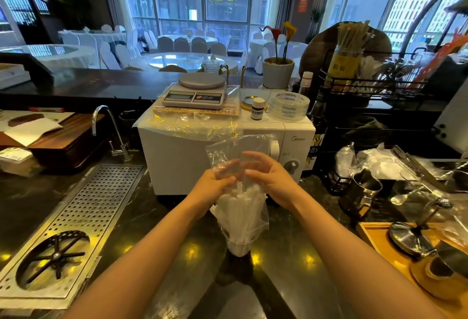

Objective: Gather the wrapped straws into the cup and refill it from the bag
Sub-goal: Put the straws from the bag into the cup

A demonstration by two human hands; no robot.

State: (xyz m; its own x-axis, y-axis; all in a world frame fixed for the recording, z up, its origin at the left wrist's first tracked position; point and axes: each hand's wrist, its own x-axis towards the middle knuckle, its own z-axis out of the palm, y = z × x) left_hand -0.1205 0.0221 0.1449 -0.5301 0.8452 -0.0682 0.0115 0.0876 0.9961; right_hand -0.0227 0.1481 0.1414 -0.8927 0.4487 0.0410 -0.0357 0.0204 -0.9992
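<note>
The white paper-wrapped straws, too tightly bunched to be counted, are stood in one clear plastic bag that is draped over one small clear cup on the dark polished counter before the white microwave oven. The bag's upper part is pinched by the left hand and by the right hand, both closed on the film. If the film is lifted unevenly, the narrow cup may be tipped and the straws scattered.

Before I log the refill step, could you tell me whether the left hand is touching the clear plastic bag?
Touching. The head view shows the left hand with its fingers closed on the clear plastic bag just above the wrapped straws.
</note>
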